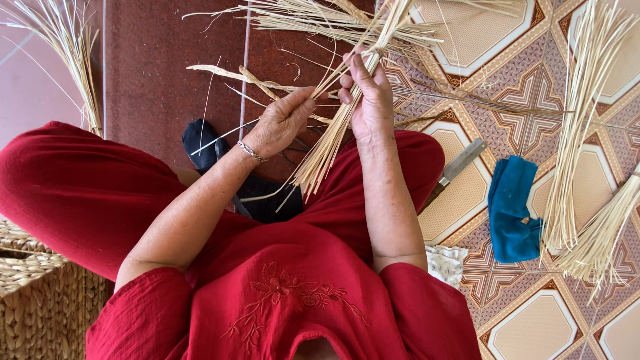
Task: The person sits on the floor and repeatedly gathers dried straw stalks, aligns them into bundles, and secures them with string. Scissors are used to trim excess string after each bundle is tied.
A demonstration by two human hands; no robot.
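I sit cross-legged on the floor in red clothes. My right hand [368, 100] grips a bundle of pale dried straw strips [333, 143] near where it is tied, and the loose ends fan out above the fingers. My left hand [283, 121], with a thin bracelet at the wrist, pinches a few single strips that branch off to the left of the bundle. The bundle's cut ends hang down over my lap.
A woven basket [40, 293] stands at lower left. More straw bundles [587, 133] lie on the patterned tiled floor at right, with a blue cloth [512, 207] and a long knife [457, 165] beside my knee. Another straw sheaf [70, 53] lies at upper left.
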